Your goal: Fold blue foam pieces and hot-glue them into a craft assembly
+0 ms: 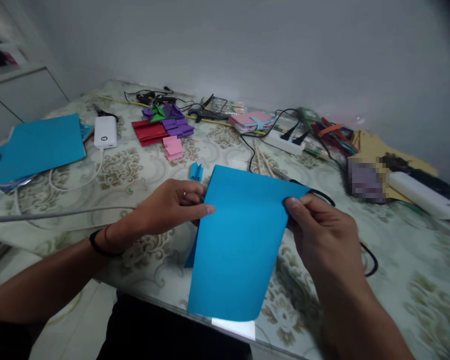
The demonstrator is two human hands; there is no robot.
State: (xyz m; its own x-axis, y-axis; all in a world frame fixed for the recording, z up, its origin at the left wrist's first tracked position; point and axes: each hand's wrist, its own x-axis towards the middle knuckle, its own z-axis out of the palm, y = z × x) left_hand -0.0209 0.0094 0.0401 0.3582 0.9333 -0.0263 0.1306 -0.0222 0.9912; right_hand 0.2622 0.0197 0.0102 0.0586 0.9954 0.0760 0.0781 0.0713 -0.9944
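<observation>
blue paper (236,240) is pinched at its side edges by left hand (170,205) and right hand (322,235), seemingly mid-fold over the table (397,280); next, aligning edges squarely.

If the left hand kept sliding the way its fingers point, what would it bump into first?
Probably the right hand. The left hand points right across the blue paper both hands hold, though depth is hard to judge.
</observation>
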